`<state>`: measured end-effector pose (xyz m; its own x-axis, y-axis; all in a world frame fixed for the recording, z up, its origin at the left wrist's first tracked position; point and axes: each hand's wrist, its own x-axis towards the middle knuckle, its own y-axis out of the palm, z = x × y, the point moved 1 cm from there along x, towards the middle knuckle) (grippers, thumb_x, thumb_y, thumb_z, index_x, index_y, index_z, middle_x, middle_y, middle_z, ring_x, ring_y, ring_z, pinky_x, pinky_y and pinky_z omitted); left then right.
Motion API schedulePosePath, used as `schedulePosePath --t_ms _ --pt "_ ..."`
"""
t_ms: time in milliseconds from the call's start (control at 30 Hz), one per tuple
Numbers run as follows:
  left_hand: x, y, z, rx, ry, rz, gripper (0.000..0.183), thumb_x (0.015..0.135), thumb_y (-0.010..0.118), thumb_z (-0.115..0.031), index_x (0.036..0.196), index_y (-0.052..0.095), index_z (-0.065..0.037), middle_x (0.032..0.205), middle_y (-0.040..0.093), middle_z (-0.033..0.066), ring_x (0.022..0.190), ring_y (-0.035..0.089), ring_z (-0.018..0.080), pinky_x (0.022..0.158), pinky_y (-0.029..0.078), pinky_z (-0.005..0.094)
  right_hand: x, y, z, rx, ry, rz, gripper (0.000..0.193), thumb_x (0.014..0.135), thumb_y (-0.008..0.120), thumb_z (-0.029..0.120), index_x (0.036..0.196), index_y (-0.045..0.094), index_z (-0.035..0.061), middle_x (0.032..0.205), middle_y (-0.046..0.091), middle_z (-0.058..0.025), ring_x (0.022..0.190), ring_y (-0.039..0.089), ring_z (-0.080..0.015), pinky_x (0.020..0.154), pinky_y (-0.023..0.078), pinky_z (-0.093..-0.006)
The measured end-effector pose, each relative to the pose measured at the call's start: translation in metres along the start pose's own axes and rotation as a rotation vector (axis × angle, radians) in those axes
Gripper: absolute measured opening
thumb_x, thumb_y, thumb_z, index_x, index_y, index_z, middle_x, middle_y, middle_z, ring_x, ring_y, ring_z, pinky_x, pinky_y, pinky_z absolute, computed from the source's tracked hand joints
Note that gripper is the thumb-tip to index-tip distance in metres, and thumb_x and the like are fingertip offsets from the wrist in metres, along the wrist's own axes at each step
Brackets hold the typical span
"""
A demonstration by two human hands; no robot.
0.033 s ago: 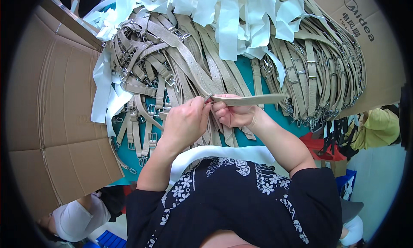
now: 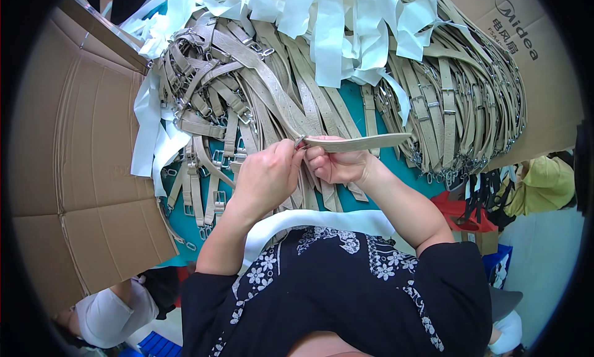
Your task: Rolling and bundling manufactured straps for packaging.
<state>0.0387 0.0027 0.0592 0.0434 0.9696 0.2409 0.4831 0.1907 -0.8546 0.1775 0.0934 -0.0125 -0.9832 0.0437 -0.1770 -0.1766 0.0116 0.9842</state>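
A beige belt [image 2: 365, 143] is held in front of me, its free end jutting out to the right past my fingers. My left hand [image 2: 267, 169] is closed, pinching the belt by a small metal buckle [image 2: 299, 141]. Right beside it, my right hand [image 2: 336, 161] is closed with curled fingers around the same belt. From the hands the belt runs back up to the far left. Under and behind them lies a tangled pile of beige belts [image 2: 213, 78] with silver buckles. What exactly the fingertips grip is partly hidden.
A dense bundle of belts [image 2: 448, 103] hangs at the right. White strips [image 2: 328, 35] cover the far side of the green table [image 2: 352, 112]. Cardboard walls [image 2: 93, 165] stand left, with another cardboard panel [image 2: 550, 91] right. A person in a white sleeve [image 2: 117, 313] is at lower left.
The free end of the belt has shifted very slightly up. Both hands stay in almost the same place.
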Motion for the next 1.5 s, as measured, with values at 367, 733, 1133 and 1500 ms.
schedulePosePath --t_ms 367,733,1133,1500 --pt "-0.002 0.005 0.014 -0.624 -0.290 0.121 0.022 0.089 0.046 -0.018 0.098 0.052 0.001 0.077 0.057 0.0154 0.070 0.059 0.0293 0.064 0.047 0.0363 0.002 0.032 -0.017 -1.053 -0.620 -0.335 0.024 0.083 0.062 0.015 0.100 0.057 -0.0014 0.081 0.058 -0.0003 0.072 0.054 -0.0052 0.067 0.043 -0.0159" --pt "-0.028 0.012 0.009 -0.256 -0.181 -0.020 0.023 0.073 0.069 -0.016 0.073 0.054 0.000 0.062 0.046 0.0041 0.053 0.042 0.0143 0.049 0.036 0.0277 0.024 0.038 0.019 -0.940 -0.892 -0.523 0.026 0.081 0.065 0.022 0.067 0.054 0.0043 0.061 0.053 0.0017 0.055 0.050 -0.0051 0.051 0.043 -0.0207" --pt "0.005 -0.033 0.027 -0.919 -0.273 -0.198 0.008 0.074 0.068 -0.001 0.081 0.064 0.001 0.069 0.062 0.0031 0.059 0.054 0.0057 0.052 0.043 0.0178 0.025 0.055 0.004 -1.169 -0.559 -0.428 0.025 0.083 0.061 0.022 0.068 0.056 0.0031 0.062 0.056 -0.0018 0.053 0.052 -0.0071 0.049 0.044 -0.0207" --pt "-0.008 -0.021 0.039 -0.492 -0.192 -0.032 0.015 0.071 0.071 -0.009 0.080 0.061 -0.001 0.063 0.055 0.0050 0.054 0.050 0.0094 0.050 0.041 0.0243 0.026 0.051 -0.002 -1.204 -0.554 -0.595 0.024 0.084 0.061 0.024 0.070 0.061 0.0050 0.065 0.058 -0.0010 0.056 0.053 -0.0068 0.052 0.044 -0.0199"
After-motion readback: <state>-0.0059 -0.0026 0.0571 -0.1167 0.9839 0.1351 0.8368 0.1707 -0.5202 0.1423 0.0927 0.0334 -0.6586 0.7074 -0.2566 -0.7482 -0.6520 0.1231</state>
